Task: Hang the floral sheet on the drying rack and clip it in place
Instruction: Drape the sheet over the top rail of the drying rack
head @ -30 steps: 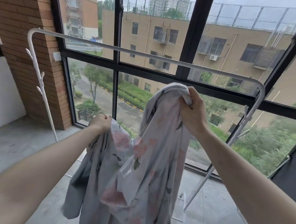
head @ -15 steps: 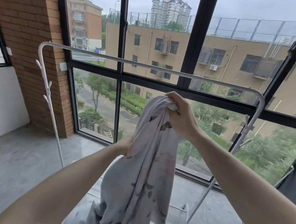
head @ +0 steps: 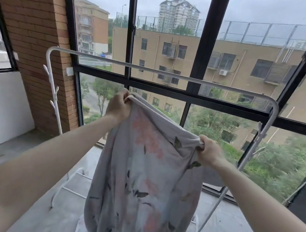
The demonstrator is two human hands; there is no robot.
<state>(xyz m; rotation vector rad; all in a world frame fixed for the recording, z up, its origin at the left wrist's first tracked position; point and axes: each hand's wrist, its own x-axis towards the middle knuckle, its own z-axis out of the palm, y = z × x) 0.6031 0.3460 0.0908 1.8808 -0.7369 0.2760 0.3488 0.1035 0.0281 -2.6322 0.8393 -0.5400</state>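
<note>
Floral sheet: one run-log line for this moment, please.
floral sheet: held up, not on rack | left hand: grips top edge | right hand: grips top edge | drying rack: top bar bare

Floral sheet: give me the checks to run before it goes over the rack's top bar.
1. Left hand grips the floral sheet edge: ok.
2. Right hand grips the edge: ok.
3. Edge level between hands: not ok, left is higher.
4. Edge above the top bar: not ok, below it.
5. Bar free of other laundry: ok.
6. Clips within reach: cannot tell, none visible.
</note>
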